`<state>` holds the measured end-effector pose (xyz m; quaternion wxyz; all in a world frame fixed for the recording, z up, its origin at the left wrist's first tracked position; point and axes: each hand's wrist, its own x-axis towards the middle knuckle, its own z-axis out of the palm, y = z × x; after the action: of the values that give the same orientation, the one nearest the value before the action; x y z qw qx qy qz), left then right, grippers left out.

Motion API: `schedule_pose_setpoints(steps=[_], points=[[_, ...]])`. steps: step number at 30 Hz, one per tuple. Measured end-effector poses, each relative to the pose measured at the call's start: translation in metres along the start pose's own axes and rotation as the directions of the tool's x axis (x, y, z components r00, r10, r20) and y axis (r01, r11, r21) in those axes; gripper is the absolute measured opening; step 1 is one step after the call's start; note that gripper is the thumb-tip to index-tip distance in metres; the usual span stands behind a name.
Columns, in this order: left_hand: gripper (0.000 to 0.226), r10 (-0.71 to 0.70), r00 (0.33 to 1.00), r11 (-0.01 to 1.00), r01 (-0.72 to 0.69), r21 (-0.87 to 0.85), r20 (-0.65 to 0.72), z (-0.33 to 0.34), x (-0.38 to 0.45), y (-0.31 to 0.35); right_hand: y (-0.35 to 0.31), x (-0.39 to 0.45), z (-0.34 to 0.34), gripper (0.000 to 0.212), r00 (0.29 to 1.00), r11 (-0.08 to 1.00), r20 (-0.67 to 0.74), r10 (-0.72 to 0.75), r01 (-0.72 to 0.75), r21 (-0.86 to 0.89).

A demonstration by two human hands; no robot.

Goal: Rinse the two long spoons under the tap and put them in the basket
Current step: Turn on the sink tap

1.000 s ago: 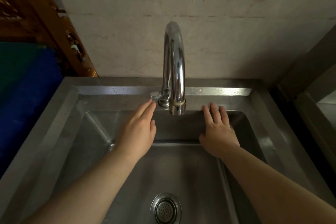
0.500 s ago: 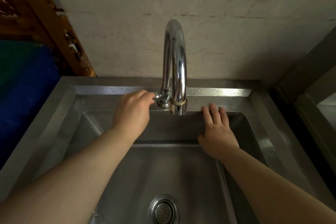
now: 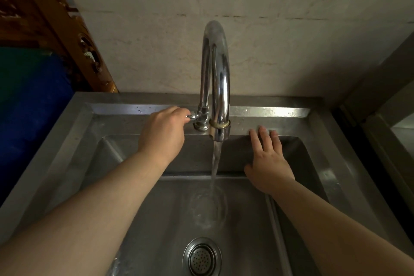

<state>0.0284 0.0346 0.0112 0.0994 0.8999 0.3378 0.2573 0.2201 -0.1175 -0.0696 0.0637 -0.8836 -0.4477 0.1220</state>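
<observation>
At the far left a dark blue surface and a carved brown wooden panel border the rectangular stainless steel sink. The left hand is curled around the small metal lever at the base of the tall curved chrome tap, from whose spout a stream of water falls into the basin above the round perforated metal drain strainer. To the right, the right hand lies flat and unclenched, grasping nothing, its fingertips on the sink's back ledge; neither long spoon nor the basket shows anywhere in view.
</observation>
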Motion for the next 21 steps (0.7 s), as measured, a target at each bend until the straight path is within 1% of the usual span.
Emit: schedule_pose_setpoints(steps=[4,8,9,11,13,17,21], points=[[0.015,-0.029,0.999,1.000,0.030,-0.005,0.041,0.001,0.000,-0.001,0.000,0.000,0.000,0.096,1.000,1.000,0.008,0.001,-0.001,0.000],[0.019,-0.046,0.998,0.999,0.047,-0.022,0.049,0.003,-0.001,-0.004,0.001,0.000,0.000,0.097,1.000,1.000,0.018,-0.001,0.001,-0.010],[0.022,-0.061,0.996,0.998,0.062,-0.011,0.063,0.003,-0.003,-0.004,0.002,0.000,0.000,0.098,1.000,1.000,0.022,-0.001,0.002,-0.013],[0.039,-0.129,0.986,0.990,0.123,0.065,0.104,0.004,-0.011,-0.005,0.002,0.001,0.000,0.099,1.000,1.000,0.026,-0.004,0.005,-0.021],[0.048,-0.193,0.976,0.976,0.180,0.122,0.104,0.002,-0.025,-0.007,0.004,0.002,0.000,0.101,1.000,0.999,0.026,-0.009,0.009,-0.033],[0.045,-0.153,0.986,0.977,0.140,0.162,0.072,-0.021,-0.059,-0.011,0.008,0.003,0.002,0.107,0.999,0.997,0.022,-0.031,0.033,-0.063],[0.043,-0.160,0.981,0.973,0.139,0.186,0.108,-0.061,-0.086,-0.011,0.011,0.001,0.002,0.107,0.998,0.995,0.013,-0.066,0.067,-0.075]])
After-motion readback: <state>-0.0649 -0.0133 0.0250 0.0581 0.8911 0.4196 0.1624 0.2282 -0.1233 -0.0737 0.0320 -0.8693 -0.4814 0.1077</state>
